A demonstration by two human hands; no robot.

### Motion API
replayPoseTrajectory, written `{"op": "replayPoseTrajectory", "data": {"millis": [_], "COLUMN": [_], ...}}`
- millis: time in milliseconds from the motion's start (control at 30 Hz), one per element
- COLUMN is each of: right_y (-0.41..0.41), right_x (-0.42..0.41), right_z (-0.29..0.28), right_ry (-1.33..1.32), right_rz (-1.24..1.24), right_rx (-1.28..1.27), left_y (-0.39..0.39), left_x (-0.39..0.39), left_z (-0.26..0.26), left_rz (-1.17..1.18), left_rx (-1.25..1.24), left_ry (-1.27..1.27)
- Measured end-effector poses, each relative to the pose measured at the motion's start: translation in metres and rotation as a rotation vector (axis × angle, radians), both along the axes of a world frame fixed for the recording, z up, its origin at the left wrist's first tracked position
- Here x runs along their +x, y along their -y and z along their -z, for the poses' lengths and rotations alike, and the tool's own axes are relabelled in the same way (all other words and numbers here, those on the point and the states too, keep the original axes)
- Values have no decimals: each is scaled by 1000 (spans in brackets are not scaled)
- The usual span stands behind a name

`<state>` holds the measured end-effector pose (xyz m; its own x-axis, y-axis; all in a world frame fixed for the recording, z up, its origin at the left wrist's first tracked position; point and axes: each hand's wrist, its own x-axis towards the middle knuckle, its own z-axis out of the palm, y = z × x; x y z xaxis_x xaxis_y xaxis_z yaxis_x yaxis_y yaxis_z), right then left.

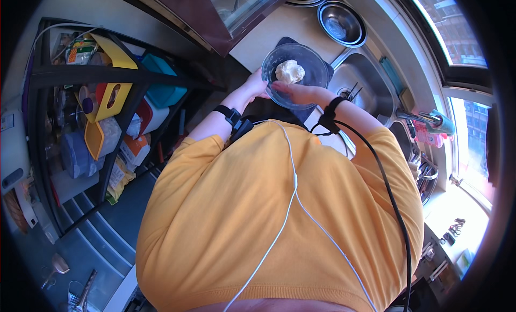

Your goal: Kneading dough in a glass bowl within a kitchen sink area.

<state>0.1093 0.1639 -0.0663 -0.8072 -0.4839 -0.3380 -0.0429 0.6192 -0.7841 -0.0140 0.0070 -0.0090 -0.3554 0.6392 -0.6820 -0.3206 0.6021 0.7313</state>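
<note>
A lump of pale dough (290, 72) lies in a clear round bowl (316, 66), nearer the bowl's left side. Under the bowl, on the counter, is a dark flat board or mat (288, 41). My left hand (256, 85) grips the bowl's left rim from outside. My right hand (291, 92) is inside the bowl with its fingers extended, just below the dough; whether the fingertips touch the dough cannot be told.
A steel sink (363, 80) adjoins the bowl on the right. Nested metal bowls (342, 24) stand behind it. A glass-fronted cabinet door (238, 14) juts in at upper left. A black shelf rack (109, 76) with containers stands left. Cables hang over my shirt and right arm.
</note>
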Motion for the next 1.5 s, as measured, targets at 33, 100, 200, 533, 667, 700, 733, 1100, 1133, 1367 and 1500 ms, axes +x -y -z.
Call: {"op": "replayPoseTrajectory", "data": {"millis": [33,100,200,533,667,700,733,1100,1133,1367,1500], "right_y": [1,5,-1,2,15,11,8,11,11,20,14], "right_x": [-5,-5,2,-14,-13,-14,-15,-13,-14,-20,-11], "right_z": [3,-14,13,61,16,16,17,7,8,-38,2], "right_ry": [-199,-83,-111,-568,-25,11,47,3,18,414,11], "right_rz": [-76,-16,-79,-345,150,171,190,215,219,412,178], "right_rx": [122,8,-31,817,-29,21,69,16,-17,-420,13], "left_y": [0,2,4,1,10,8,6,4,3,8,3], "left_x": [-1,1,-1,1,-1,-2,-2,3,4,1,3], "left_z": [0,-3,5,-9,8,5,2,3,3,5,9], "left_rz": [-7,-16,-30,6,-59,-37,-16,-53,-65,-77,-48], "left_rx": [0,-12,-17,6,19,10,0,10,9,-9,3], "left_ry": [7,4,5,27,63,59,55,38,42,52,33]}}
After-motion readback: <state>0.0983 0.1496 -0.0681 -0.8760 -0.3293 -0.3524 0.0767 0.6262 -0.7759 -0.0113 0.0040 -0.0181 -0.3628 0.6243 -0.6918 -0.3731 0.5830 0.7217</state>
